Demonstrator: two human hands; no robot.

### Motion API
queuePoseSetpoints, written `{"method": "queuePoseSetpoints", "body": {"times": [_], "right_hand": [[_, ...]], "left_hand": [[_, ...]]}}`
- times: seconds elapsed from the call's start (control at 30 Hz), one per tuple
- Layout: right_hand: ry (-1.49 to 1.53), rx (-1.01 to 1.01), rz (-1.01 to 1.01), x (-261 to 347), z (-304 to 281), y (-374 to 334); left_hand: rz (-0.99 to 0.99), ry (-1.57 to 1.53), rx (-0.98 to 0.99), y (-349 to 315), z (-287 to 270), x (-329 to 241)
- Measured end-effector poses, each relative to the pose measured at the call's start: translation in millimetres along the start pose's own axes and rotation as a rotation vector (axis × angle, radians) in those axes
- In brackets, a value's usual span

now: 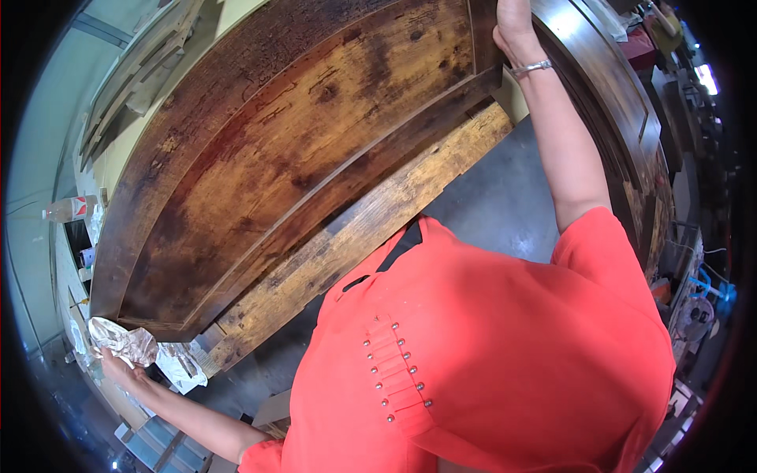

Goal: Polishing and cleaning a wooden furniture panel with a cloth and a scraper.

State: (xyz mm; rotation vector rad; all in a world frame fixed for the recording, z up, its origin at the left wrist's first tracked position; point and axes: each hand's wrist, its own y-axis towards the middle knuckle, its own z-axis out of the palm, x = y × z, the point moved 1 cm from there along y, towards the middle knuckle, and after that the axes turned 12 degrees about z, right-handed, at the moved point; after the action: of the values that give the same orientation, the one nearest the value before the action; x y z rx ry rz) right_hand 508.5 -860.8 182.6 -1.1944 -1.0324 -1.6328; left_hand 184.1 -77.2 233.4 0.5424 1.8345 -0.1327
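Observation:
A large dark-stained wooden cabinet panel (pixel 292 158) with a worn, patchy surface and a paler lower rail fills the middle of the view. My left hand (pixel 118 372) at the lower left presses a crumpled, brown-stained rag (pixel 122 343) against the panel's lower left corner. At the top, my right hand (pixel 512 27), with a silver bracelet on the wrist, grips the panel's upper edge. My red top covers the lower right of the picture.
A second crumpled white cloth (pixel 181 366) lies just right of the rag. A plastic bottle (pixel 71 209) stands on a ledge at the left. Another dark wooden frame (pixel 623 94) runs along the right, with cluttered items beyond it. Grey concrete floor (pixel 497 205) shows below the panel.

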Motion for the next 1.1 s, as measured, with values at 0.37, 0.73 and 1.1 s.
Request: {"method": "queuePoseSetpoints", "body": {"times": [0.37, 0.73, 1.1], "right_hand": [[0.134, -0.28, -0.024, -35, -21, 1], [0.18, -0.22, 0.018, -44, -22, 9], [0.132, -0.295, -0.008, -45, -38, 11]], "left_hand": [[0.047, -0.261, 0.11, 7, -10, 32], [0.004, -0.274, 0.235, 10, -4, 25], [0.601, 0.584, -0.077, -148, 62, 41]]}}
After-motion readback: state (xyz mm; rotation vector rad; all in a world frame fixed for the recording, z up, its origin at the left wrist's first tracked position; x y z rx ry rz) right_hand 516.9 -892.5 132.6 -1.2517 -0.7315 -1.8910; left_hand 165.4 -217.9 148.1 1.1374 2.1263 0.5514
